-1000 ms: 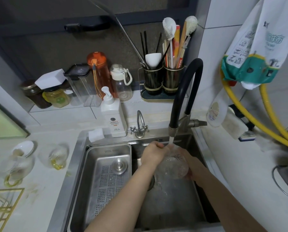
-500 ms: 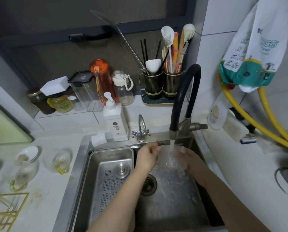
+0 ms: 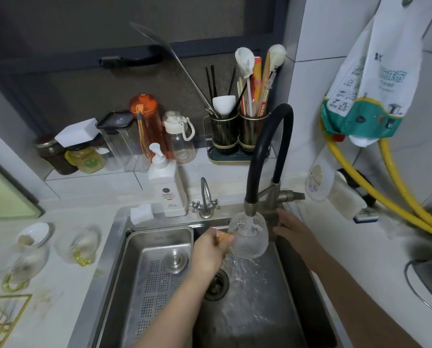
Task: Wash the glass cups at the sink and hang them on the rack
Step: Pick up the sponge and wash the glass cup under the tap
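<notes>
Your left hand [image 3: 207,249] pinches the amber handle of the glass cup [image 3: 248,237], its grip curled tight, holding it under the faucet [image 3: 250,209] above the sink [image 3: 260,310]; water runs over it. Your right hand [image 3: 294,228] hovers just beside the cup, fingers relaxed, gripping nothing; two more cups [image 3: 78,243] sit on the worktop [image 3: 54,297].

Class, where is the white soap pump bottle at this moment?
In the head view, the soap pump bottle stands on the ledge behind the sink, left of the small chrome tap and right of a white sponge.

A home kitchen here: a stainless steel sink [image 3: 124,247] under a black gooseneck tap [image 3: 265,146], white pump soap bottle [image 3: 168,187], dark utensil holders [image 3: 237,136] with chopsticks, jars along the tiled ledge [image 3: 89,180].
</notes>
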### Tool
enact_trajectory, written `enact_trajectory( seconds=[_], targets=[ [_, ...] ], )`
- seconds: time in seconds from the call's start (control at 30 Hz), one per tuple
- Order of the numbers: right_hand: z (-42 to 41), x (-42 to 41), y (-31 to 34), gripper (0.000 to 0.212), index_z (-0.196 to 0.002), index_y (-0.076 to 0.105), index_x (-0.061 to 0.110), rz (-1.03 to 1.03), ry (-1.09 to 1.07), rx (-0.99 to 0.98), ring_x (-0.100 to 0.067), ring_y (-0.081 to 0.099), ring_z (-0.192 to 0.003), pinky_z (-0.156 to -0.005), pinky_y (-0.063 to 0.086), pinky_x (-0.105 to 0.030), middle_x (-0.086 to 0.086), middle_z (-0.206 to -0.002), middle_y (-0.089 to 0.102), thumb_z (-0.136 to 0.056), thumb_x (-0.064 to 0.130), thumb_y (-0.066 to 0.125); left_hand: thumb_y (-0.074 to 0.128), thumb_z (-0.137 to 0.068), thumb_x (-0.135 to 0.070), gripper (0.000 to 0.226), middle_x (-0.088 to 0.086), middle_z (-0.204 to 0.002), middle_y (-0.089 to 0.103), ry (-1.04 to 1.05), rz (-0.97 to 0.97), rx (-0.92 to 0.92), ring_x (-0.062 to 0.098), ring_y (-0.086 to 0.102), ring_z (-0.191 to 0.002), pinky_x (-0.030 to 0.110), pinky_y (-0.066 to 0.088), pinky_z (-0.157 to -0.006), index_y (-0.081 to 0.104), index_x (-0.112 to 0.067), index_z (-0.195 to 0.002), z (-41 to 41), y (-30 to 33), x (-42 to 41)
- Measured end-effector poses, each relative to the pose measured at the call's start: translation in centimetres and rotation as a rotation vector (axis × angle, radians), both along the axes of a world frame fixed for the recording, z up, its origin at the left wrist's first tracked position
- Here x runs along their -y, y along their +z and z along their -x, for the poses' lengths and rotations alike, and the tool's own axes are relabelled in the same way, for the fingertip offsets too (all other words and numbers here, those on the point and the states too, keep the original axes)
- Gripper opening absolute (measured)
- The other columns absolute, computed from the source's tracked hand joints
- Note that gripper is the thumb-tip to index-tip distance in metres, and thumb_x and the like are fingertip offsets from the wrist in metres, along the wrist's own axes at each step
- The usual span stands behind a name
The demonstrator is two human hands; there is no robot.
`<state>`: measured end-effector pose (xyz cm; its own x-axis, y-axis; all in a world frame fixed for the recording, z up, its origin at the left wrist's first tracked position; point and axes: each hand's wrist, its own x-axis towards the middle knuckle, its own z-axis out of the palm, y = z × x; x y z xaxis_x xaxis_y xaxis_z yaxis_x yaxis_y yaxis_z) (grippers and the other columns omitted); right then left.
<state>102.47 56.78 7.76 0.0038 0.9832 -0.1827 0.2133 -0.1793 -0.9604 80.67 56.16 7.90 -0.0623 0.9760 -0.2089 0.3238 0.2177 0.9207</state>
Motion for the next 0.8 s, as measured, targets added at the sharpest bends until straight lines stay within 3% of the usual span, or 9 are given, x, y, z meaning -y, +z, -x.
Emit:
enact_trajectory(
  seconds=[0.13,0.2,0.27,0.37,0.43,0.53,0.63,0.73,0.8],
  targets=[
    [-2.3,-2.7,-1.3,0.067,-0.148,0.024,0.013,0.005,-0.098,0.156,-0.021,0.025,-0.141,-0.113,0.023,-0.037,0.000,-0.150,0.029,-0.091,0.008,0.057,0.073,-0.082,-0.020,0.019,-0.003,-0.069,0.063,-0.002,-0.046,0.029,0.013,0.058,-0.066,0.044,0.054,-0.074,0.058,-0.022,-0.071,-0.8,0.1,0.3],
    [-3.3,-4.5,-1.5,0.069,-0.145,0.026,0.008,-0.024,-0.131,0.217,-0.020,0.027,-0.137,-0.113,0.023,-0.039,0.000,-0.144,0.032,-0.086,0.007,0.063,0.074,-0.081,-0.018,0.018,-0.005,-0.065,0.061,0.001,-0.067,0.056,0.011,0.055,-0.062,0.040,0.051,-0.069,0.059,-0.021,-0.071,-1.1,0.2,0.5],
    [-4.6,-6.8,-2.8,0.072,-0.137,0.035,0.004,-0.045,-0.163,0.317,-0.029,0.035,-0.132,-0.112,0.028,-0.046,-0.011,-0.138,0.039,-0.076,0.014,0.072,0.075,-0.080,-0.017,0.018,-0.007,-0.062,0.060,0.015,-0.074,0.080,0.009,0.053,-0.058,0.034,0.048,-0.066,0.060,-0.020,-0.070,-1.1,0.4,0.7],
    [-8.4,-11.7,-9.6,0.092,-0.130,0.042,0.004,0.037,-0.129,0.413,-0.034,0.045,-0.123,-0.104,0.038,-0.052,-0.017,-0.129,0.048,-0.054,0.046,0.072,0.076,-0.079,-0.017,0.018,-0.009,-0.059,0.060,0.025,-0.074,0.103,0.007,0.053,-0.055,0.030,0.046,-0.062,0.060,-0.020,-0.069,-0.8,0.5,0.8],
    [-8.8,-12.8,-10.0,0.102,-0.129,0.043,0.004,0.087,-0.124,0.363,-0.034,0.047,-0.123,-0.103,0.041,-0.051,-0.018,-0.131,0.049,-0.045,0.054,0.068,0.076,-0.078,-0.018,0.019,-0.009,-0.059,0.060,0.025,-0.073,0.101,0.007,0.054,-0.056,0.030,0.045,-0.062,0.060,-0.021,-0.069,-0.6,0.4,0.9],
    [-7.8,-12.2,-7.8,0.076,-0.117,0.054,0.003,0.073,-0.161,0.300,-0.033,0.056,-0.111,-0.097,0.046,-0.052,-0.017,-0.118,0.058,-0.053,0.038,0.072,0.076,-0.078,-0.020,0.018,-0.008,-0.061,0.061,0.030,-0.077,0.069,0.006,0.054,-0.057,0.029,0.047,-0.064,0.060,-0.022,-0.069,-0.3,0.3,1.2],
    [-6.0,-10.4,-4.5,0.042,-0.110,0.061,0.003,0.039,-0.171,0.213,-0.033,0.059,-0.107,-0.095,0.048,-0.045,-0.017,-0.112,0.063,-0.071,0.008,0.074,0.076,-0.078,-0.023,0.018,-0.007,-0.064,0.062,0.029,-0.073,0.036,0.007,0.054,-0.058,0.027,0.047,-0.064,0.060,-0.023,-0.071,-0.3,0.2,1.3],
    [-3.9,-8.0,-2.1,0.042,-0.115,0.055,-0.004,-0.022,-0.179,0.185,-0.029,0.055,-0.104,-0.091,0.042,-0.035,-0.014,-0.110,0.059,-0.074,-0.009,0.068,0.075,-0.080,-0.022,0.017,-0.007,-0.063,0.062,0.040,-0.067,-0.008,0.001,0.053,-0.052,0.016,0.046,-0.056,0.061,-0.020,-0.071,-0.6,0.5,1.6],
    [-2.0,-5.3,-0.7,0.046,-0.125,0.048,0.005,0.019,-0.057,0.119,-0.021,0.053,-0.105,-0.099,0.042,-0.037,-0.005,-0.118,0.055,-0.082,-0.003,0.062,0.071,-0.084,-0.018,0.015,-0.002,-0.063,0.064,0.046,-0.057,0.035,-0.001,0.055,-0.050,0.013,0.046,-0.050,0.060,-0.014,-0.074,-0.7,0.8,1.8]
  ],
)
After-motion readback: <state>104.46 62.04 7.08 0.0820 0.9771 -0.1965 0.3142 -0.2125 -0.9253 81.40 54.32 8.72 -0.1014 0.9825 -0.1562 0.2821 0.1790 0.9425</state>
